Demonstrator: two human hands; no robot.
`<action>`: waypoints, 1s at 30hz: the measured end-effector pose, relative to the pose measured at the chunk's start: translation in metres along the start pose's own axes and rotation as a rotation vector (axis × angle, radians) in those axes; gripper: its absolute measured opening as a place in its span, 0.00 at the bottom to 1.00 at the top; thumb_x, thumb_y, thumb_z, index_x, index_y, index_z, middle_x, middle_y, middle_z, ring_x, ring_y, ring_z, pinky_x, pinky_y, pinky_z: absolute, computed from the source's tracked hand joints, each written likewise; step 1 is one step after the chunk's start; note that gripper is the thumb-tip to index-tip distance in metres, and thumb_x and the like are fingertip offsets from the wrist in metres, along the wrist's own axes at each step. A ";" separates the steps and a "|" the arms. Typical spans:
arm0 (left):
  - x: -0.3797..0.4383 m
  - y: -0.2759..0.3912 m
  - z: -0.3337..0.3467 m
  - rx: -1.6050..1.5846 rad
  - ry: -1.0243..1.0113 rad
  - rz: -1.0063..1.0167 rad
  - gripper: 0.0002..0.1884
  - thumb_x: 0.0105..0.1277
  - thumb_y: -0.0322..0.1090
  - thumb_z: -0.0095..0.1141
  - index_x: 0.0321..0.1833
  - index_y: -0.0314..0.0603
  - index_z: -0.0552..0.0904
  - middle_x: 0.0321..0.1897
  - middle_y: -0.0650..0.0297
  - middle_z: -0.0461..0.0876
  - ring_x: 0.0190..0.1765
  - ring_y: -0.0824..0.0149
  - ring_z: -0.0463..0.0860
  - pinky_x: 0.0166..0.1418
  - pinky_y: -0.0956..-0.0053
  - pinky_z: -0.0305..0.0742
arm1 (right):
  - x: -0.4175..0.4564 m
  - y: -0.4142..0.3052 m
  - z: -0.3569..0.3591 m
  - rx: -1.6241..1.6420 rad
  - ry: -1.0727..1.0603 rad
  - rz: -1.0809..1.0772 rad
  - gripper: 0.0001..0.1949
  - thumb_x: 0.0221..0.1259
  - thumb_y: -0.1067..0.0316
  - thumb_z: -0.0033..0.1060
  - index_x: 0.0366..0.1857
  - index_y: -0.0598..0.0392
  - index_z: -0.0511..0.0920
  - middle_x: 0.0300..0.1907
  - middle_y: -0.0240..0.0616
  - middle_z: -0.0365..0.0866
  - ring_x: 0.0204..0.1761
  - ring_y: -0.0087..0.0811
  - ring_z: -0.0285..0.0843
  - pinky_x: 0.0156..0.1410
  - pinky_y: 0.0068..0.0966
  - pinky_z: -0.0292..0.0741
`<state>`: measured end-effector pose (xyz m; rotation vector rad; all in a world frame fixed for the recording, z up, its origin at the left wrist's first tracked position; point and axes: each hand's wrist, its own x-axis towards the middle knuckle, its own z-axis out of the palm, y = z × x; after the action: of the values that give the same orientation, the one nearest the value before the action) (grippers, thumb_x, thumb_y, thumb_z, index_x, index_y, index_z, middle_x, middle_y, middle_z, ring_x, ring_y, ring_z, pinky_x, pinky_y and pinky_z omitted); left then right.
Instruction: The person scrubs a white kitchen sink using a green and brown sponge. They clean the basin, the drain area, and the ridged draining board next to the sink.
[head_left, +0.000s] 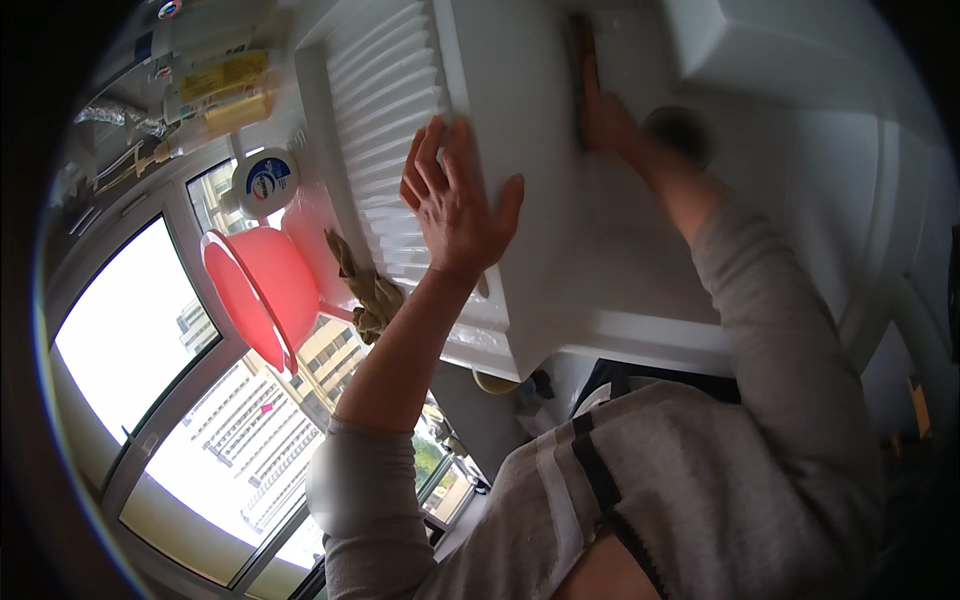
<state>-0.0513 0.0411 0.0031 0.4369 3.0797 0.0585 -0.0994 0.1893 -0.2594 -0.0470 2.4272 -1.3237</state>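
Observation:
A white laundry sink with a ribbed washboard (390, 112) lies before me. My left hand (461, 199) is over the edge between the washboard and the basin, its fingers spread and holding nothing. Down in the basin (637, 277), my right hand (604, 120) grips a brown, narrow object (583, 45), perhaps a brush, against the basin's inner side. The object is blurred, and its far parts are hard to make out. Close to my right wrist is a dark round drain (679, 135).
Left of the washboard are a pink plastic basin (281, 289), a crumpled brown cloth (367, 292) and a white detergent bottle (266, 184). More bottles (225, 82) stand at the upper left. A window (142, 285) is beyond the pink basin. The sink's front rim (652, 349) runs close to my body.

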 end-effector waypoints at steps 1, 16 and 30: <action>-0.002 -0.003 -0.001 -0.004 -0.003 -0.002 0.45 0.58 0.44 0.68 0.77 0.43 0.59 0.75 0.52 0.56 0.77 0.48 0.54 0.77 0.48 0.47 | -0.003 -0.006 -0.003 0.024 -0.108 0.047 0.48 0.65 0.70 0.58 0.77 0.67 0.30 0.33 0.55 0.84 0.30 0.50 0.81 0.47 0.49 0.80; -0.005 -0.009 0.004 -0.038 0.043 -0.013 0.34 0.65 0.39 0.59 0.75 0.44 0.64 0.75 0.54 0.57 0.76 0.49 0.56 0.76 0.49 0.48 | -0.100 -0.012 0.007 0.187 -0.351 0.085 0.43 0.76 0.67 0.45 0.79 0.51 0.23 0.31 0.63 0.83 0.29 0.56 0.83 0.39 0.48 0.78; -0.005 -0.009 0.004 -0.055 0.050 -0.041 0.28 0.68 0.35 0.52 0.72 0.42 0.67 0.73 0.52 0.62 0.75 0.48 0.59 0.76 0.50 0.48 | -0.114 -0.017 -0.014 0.133 -0.457 0.050 0.41 0.79 0.67 0.46 0.81 0.48 0.26 0.26 0.56 0.83 0.25 0.50 0.80 0.38 0.45 0.75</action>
<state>-0.0492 0.0313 -0.0013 0.3759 3.1255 0.1550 -0.0009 0.2145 -0.2039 -0.2265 1.9439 -1.2848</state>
